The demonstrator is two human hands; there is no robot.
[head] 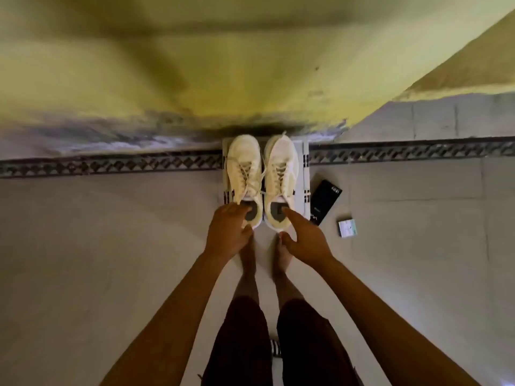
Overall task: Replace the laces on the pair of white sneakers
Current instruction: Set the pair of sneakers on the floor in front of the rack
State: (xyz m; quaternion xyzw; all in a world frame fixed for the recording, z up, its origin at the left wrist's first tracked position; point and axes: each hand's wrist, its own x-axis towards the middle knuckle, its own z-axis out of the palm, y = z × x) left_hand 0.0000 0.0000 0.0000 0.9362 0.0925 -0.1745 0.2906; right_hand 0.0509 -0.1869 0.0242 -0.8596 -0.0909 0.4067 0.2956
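Observation:
Two white sneakers stand side by side on a white box (305, 174) against the yellow wall, toes toward the wall. The left sneaker (243, 165) and the right sneaker (281, 168) both carry pale laces, loose near the tongues. My left hand (228, 232) grips the heel of the left sneaker, fingers inside the collar and thumb at the back. My right hand (303, 238) holds the heel of the right sneaker, index finger reaching into its opening and thumb under the heel.
A black flat packet (326, 200) lies on the tiled floor right of the box, and a small white carton (347, 228) lies further right. My bare feet (264, 260) stand just behind the sneakers. A dark patterned tile border (111, 164) runs along the wall.

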